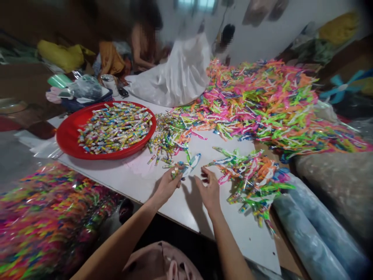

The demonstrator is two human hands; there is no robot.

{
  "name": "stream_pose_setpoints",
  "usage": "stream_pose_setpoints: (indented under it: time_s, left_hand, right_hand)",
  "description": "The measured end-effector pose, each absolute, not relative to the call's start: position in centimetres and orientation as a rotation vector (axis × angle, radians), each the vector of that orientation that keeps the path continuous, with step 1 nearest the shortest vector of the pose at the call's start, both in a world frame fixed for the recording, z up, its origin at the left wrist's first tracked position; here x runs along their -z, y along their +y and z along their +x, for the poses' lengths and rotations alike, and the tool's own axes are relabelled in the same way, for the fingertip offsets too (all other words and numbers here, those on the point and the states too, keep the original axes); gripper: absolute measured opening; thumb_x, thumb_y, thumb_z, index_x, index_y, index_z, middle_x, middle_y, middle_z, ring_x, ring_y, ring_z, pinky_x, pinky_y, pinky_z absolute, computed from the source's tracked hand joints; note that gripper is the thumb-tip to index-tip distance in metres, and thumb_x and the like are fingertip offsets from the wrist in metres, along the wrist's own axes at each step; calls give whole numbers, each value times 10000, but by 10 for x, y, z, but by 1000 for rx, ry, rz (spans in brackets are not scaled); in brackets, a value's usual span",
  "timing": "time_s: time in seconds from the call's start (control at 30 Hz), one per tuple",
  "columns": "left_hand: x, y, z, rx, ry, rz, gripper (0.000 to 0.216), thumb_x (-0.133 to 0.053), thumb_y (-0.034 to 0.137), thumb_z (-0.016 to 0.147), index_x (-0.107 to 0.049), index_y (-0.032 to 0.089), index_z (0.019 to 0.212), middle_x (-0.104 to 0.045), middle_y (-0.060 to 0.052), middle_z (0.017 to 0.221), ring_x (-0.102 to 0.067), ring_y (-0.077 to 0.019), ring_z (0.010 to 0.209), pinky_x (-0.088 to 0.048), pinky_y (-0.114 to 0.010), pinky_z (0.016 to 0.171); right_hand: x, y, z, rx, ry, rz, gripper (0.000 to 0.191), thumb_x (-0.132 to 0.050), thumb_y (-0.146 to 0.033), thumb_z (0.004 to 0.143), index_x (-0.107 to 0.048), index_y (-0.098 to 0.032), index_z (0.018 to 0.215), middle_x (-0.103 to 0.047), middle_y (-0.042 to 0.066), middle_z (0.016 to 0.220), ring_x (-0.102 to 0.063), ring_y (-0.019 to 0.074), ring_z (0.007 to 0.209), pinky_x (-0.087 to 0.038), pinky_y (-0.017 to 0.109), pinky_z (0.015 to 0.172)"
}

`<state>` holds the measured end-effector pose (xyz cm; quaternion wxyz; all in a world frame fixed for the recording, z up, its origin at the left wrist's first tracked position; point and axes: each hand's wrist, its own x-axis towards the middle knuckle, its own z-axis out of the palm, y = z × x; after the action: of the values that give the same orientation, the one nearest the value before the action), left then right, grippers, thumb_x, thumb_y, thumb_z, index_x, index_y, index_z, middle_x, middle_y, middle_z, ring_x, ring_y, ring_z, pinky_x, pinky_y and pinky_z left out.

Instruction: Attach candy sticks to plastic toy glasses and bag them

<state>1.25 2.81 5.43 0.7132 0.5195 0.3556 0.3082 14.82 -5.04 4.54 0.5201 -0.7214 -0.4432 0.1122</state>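
Note:
My left hand [168, 186] is closed around a few small printed tubes, just above the front part of the white table [175, 204]. From its fingertips a blue-and-white plastic toy piece [192, 164] points up and to the right. To the right of it my right hand [209, 186] has its fingers apart and curved, with nothing visible between them. Beyond the hands lies a loose heap of small printed tubes [166, 138]. Right of my right hand is a pile of tubes with colourful plastic pieces [253, 175] attached.
A red basin [68, 142] full of printed tubes stands at the left. A large colourful heap [256, 97] covers the back right, beside a white sack [183, 74]. Clear plastic rolls [314, 229] lie at the right edge. Bagged colourful pieces [49, 217] are at lower left. Two people are behind.

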Motion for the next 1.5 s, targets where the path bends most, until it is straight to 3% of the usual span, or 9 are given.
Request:
stream_pose_setpoints:
  time_s: [0.1, 0.17, 0.27, 0.37, 0.63, 0.83, 1.1, 1.37, 1.5]
  left_hand:
    - [-51, 23, 17, -576, 773, 1283, 519, -670, 484, 764, -605, 117, 1126, -457, 65, 510, -370, -68, 450, -255, -199, 441]
    - [-48, 19, 19, -546, 772, 1217, 552, -666, 488, 765, -577, 122, 1169, -471, 63, 545, -344, -60, 447, -237, -198, 435]
    - [-44, 17, 18, -510, 738, 1077, 591, -686, 496, 747, -547, 131, 1190, -555, 16, 691, -377, -56, 495, -205, -194, 435]
    - [-43, 16, 13, -465, 711, 1084, 563, -674, 496, 762, -556, 122, 1166, -609, -32, 799, -424, -68, 566, -238, -192, 466]
    - [-45, 11, 12, -415, 666, 1268, 463, -649, 469, 804, -560, 149, 1126, -644, -39, 792, -407, -76, 555, -303, -210, 517]
    - [-43, 4, 15, -382, 574, 1213, 420, -657, 466, 806, -593, 137, 1060, -589, -7, 709, -353, -59, 523, -249, -210, 495]
    - [-42, -5, 20, -471, 667, 1307, 477, -578, 541, 833, -594, 131, 1076, -501, 20, 648, -402, -84, 551, -318, -216, 526]
    - [-53, -5, 17, -520, 686, 1519, 356, -534, 497, 870, -607, 149, 899, -507, 13, 656, -447, -101, 596, -355, -223, 568]
    - [-42, -6, 23, -354, 636, 1409, 425, -500, 542, 872, -568, 150, 1021, -511, 26, 665, -420, -72, 508, -322, -196, 464]
  right_hand:
    - [-48, -55, 148, -732, -811, -1639, 341, -607, -496, 787, -648, -159, 820, -620, 18, 668, -564, 161, 596, -463, 278, 539]
    - [-57, -56, 152, -661, -768, -1654, 331, -599, -490, 786, -585, -177, 681, -550, -23, 570, -515, 136, 544, -424, 255, 527]
    - [-71, -57, 159, -456, -806, -1722, 299, -605, -459, 789, -550, -192, 666, -549, -23, 595, -525, 141, 583, -423, 259, 565]
    - [-74, -59, 159, -490, -874, -1760, 240, -608, -420, 772, -572, -189, 715, -592, 3, 671, -549, 157, 625, -435, 270, 585]
    - [-65, -61, 155, -510, -820, -1678, 195, -601, -381, 798, -554, -199, 747, -531, -43, 602, -510, 132, 556, -401, 264, 551]
    - [-57, -65, 161, -687, -650, -1527, 251, -621, -412, 777, -507, -208, 686, -497, -64, 539, -514, 124, 503, -405, 263, 514]
    - [-65, -70, 159, -668, -632, -1490, 229, -635, -407, 776, -544, -198, 750, -519, -62, 566, -518, 121, 510, -409, 262, 519]
    - [-57, -64, 132, -676, -485, -1476, 332, -632, -486, 757, -473, -213, 654, -462, -67, 506, -465, 112, 472, -360, 250, 478]
    - [-63, -77, 164, -658, -567, -1673, 383, -604, -546, 729, -434, -228, 603, -473, -48, 476, -475, 135, 460, -377, 267, 479]
